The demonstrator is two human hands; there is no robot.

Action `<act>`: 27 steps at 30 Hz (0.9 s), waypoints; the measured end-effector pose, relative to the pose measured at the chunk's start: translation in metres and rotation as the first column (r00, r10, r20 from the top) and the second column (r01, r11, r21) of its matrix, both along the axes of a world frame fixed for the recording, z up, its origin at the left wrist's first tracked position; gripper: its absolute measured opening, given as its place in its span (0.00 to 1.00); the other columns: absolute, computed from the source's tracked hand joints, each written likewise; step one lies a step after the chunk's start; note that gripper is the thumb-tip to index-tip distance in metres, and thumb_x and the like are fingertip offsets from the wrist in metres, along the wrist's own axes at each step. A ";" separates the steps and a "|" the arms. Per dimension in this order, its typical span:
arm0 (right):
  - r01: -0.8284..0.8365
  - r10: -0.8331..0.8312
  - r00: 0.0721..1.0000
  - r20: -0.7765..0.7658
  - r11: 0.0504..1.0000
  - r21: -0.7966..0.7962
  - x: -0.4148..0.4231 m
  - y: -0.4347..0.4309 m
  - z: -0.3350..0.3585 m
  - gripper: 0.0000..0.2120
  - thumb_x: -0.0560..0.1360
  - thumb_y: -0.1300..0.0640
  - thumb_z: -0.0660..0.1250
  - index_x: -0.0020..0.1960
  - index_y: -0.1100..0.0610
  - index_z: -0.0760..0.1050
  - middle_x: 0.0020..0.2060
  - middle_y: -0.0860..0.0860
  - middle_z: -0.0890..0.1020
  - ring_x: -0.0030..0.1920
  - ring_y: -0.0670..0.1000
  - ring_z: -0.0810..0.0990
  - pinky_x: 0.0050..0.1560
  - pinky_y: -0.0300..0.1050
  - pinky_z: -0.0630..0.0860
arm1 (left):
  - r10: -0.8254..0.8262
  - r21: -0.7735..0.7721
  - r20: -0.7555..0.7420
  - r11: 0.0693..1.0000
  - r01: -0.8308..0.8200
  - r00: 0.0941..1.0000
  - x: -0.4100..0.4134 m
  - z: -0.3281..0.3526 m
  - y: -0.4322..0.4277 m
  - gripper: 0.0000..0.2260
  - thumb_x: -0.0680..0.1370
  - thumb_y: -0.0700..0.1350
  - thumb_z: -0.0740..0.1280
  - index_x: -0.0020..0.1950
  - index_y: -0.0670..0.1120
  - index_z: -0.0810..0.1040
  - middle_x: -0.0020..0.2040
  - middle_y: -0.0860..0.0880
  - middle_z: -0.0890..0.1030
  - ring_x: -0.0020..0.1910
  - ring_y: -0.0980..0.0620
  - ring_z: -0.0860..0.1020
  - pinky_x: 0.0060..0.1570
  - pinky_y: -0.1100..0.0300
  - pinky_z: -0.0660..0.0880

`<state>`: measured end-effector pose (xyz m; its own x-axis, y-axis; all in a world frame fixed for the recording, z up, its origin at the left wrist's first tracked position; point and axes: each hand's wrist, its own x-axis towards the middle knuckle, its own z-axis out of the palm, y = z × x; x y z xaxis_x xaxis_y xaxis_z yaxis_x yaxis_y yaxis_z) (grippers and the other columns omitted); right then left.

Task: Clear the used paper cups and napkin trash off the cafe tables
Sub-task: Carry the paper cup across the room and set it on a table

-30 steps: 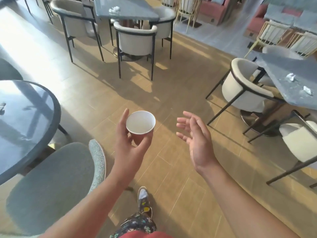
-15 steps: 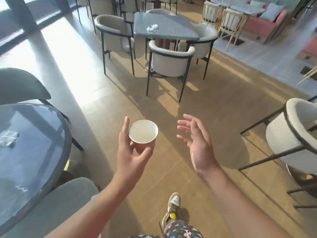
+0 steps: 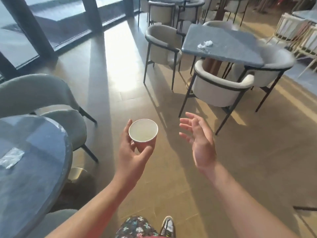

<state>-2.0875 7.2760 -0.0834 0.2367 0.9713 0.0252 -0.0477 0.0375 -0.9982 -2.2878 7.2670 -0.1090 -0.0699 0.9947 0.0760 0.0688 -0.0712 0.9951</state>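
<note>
White paper cup [image 3: 143,130] is held upright at the centre of the frame. The left hand [image 3: 132,155] grips it low on its wall, thumb on one side and curled fingers [image 3: 126,133] on the other, above the floor [image 3: 171,169]. Just beside it, apart from the cup, the right hand [image 3: 200,143] holds nothing, its fingers spread and loosely bent. A crumpled napkin [image 3: 205,44] lies on the square tabletop [image 3: 231,47] at upper right. A flat pale scrap [image 3: 11,158] lies on the round tabletop [image 3: 34,177] at lower left.

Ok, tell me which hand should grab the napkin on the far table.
Right. The right hand is open, empty and nearer the napkin; the left hand holds the cup.
</note>
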 end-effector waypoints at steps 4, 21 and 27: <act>-0.074 0.075 0.997 -0.015 0.997 0.005 0.009 0.092 0.004 0.22 0.79 0.38 0.61 0.66 0.49 0.78 0.61 0.50 0.84 0.63 0.50 0.82 0.66 0.57 0.79 | 0.083 0.004 0.005 0.997 -0.083 0.997 0.012 0.004 0.073 0.41 0.65 0.55 0.74 0.77 0.60 0.65 0.71 0.52 0.76 0.67 0.56 0.79 0.67 0.51 0.77; -0.197 0.199 0.979 -0.043 0.979 0.046 -0.068 0.541 0.011 0.24 0.80 0.39 0.60 0.68 0.52 0.77 0.61 0.52 0.84 0.62 0.51 0.83 0.64 0.56 0.81 | 0.175 0.075 0.039 0.981 -0.177 0.984 -0.055 0.017 0.492 0.36 0.64 0.54 0.73 0.72 0.65 0.67 0.73 0.51 0.73 0.63 0.66 0.78 0.57 0.73 0.73; -0.205 0.206 0.978 -0.023 0.978 0.048 -0.081 0.682 0.012 0.24 0.80 0.38 0.59 0.68 0.50 0.77 0.61 0.50 0.84 0.62 0.50 0.83 0.64 0.54 0.81 | 0.191 0.096 0.017 0.977 -0.192 0.981 -0.070 0.024 0.636 0.35 0.64 0.54 0.73 0.70 0.63 0.68 0.71 0.49 0.75 0.61 0.66 0.79 0.56 0.72 0.74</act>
<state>-2.1689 7.9583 -0.0719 0.0335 0.9973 0.0660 -0.0866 0.0687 -0.9939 -2.3575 7.9033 -0.0845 -0.2595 0.9508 0.1695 0.0828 -0.1530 0.9848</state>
